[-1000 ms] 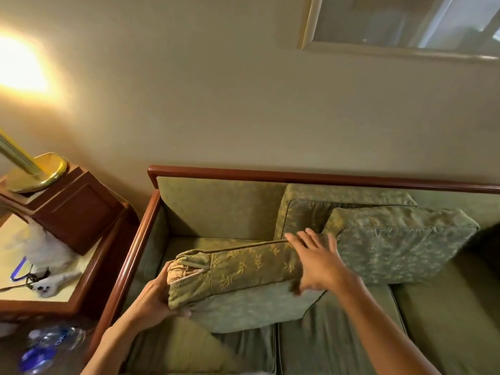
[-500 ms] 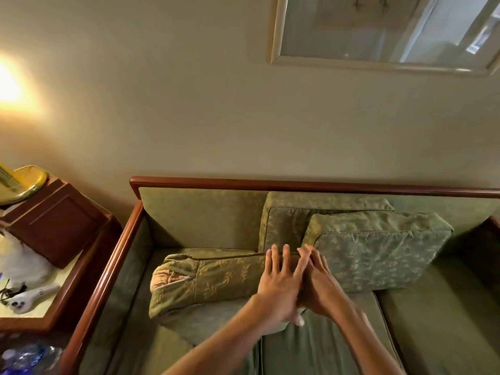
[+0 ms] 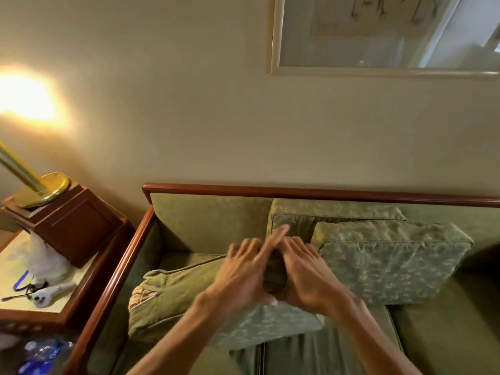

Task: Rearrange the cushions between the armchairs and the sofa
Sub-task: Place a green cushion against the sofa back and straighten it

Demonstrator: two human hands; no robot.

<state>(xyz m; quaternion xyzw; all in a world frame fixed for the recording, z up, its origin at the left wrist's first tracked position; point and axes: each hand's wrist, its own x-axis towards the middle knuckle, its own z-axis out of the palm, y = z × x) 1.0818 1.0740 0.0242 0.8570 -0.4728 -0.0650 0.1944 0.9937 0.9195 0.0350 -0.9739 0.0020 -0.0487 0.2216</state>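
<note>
Both hands meet over the flat-lying cushion (image 3: 189, 299) on the sofa (image 3: 211, 223): left hand (image 3: 240, 277) and right hand (image 3: 305, 277) spread, fingers splayed, gripping nothing (contact unclear). Two more cushions lean just beyond the right hand. Pressing off-centre could tip this cushion off the seat edge.

- No text can be read anywhere.
- The plastic bottle (image 3: 44, 353) at the near left carries a blue label, but its lettering is too blurred to read.
</note>
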